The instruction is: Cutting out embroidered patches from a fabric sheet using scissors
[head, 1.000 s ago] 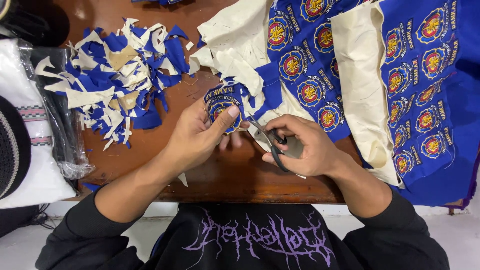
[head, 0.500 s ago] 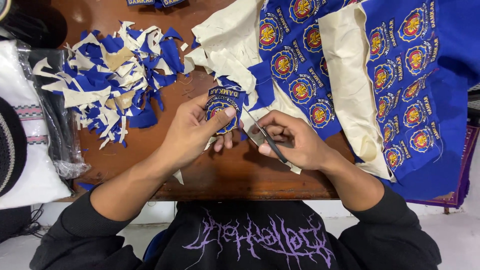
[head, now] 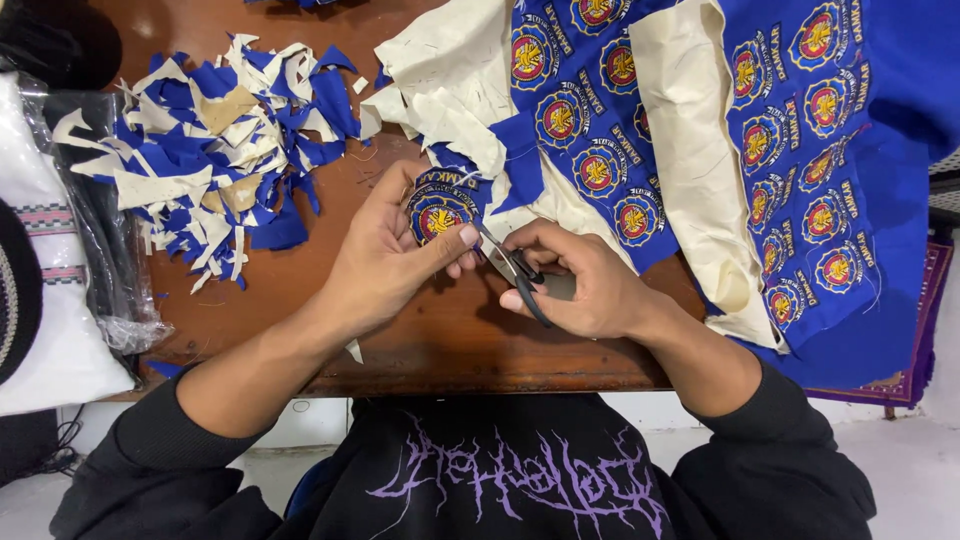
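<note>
The left hand (head: 385,255) reaches far, its fingers (head: 440,245) curled and pinching tight. The right hand (head: 585,285) is just beside it, fingers bent and closed. Both forearms are bare, sleeves pushed up.

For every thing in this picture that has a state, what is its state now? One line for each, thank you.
left hand: holds the round patch between thumb and fingers.
round patch: cut free, held above the table.
right hand: closed around the scissors.
scissors: blade tips at the patch edge.
blue cloth: spread flat, many patches uncut.
scrap pile: loose, heaped on the wooden table.
</note>
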